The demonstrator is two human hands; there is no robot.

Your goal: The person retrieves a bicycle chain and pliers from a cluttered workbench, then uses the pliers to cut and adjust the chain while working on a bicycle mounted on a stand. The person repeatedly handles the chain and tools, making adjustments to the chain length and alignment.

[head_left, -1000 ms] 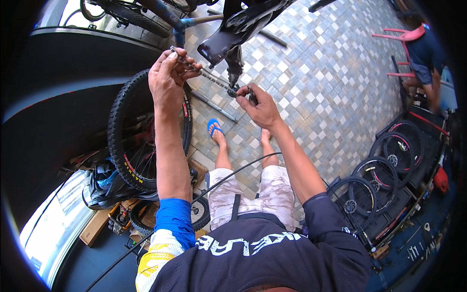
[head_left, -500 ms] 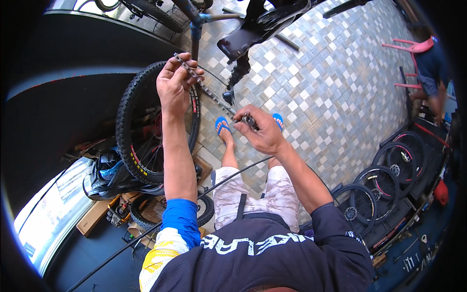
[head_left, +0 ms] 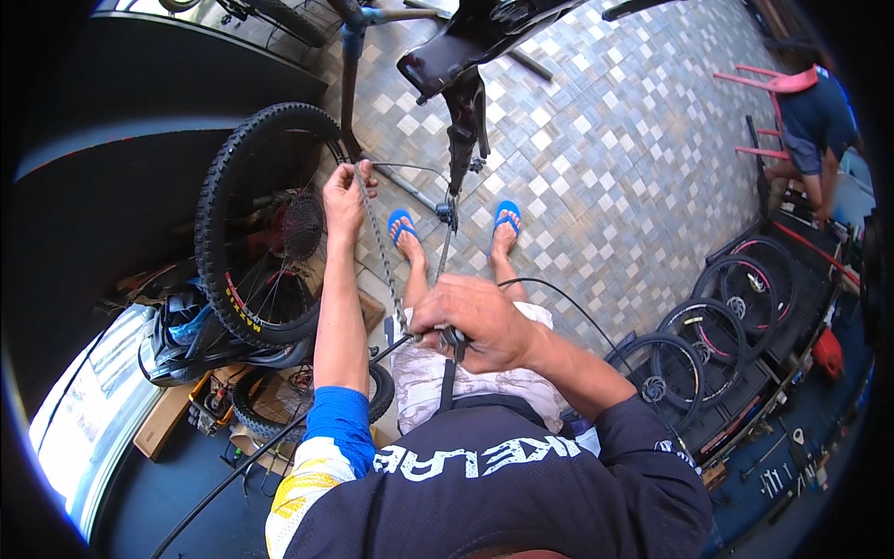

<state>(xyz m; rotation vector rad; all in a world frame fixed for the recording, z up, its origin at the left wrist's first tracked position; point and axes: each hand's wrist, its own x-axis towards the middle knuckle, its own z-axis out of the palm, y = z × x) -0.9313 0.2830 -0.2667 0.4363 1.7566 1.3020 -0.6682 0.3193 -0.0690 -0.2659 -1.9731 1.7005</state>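
Observation:
A bicycle chain (head_left: 380,242) stretches between my two hands. My left hand (head_left: 345,207), farther out, pinches its upper end between thumb and fingers. Nearer my body, my right hand (head_left: 477,321) is closed around the lower part, in front of my shorts. A small dark piece (head_left: 453,343) juts from under the right fingers; its kind is hidden. Another strand of chain runs from the right hand toward the derailleur (head_left: 449,211), below the black bicycle frame (head_left: 475,56).
Left of my left arm stands a mountain bike wheel (head_left: 212,224) with a cassette. A black cable (head_left: 223,484) crosses in front of me. Several wheels (head_left: 659,377) lie at the right, near hand tools (head_left: 775,480). A person (head_left: 810,121) bends beside a red chair (head_left: 792,82) at far right.
My right hand has come down toward my body and to the left, with the chain. My left hand has dropped lower, and the chain now runs more steeply between them.

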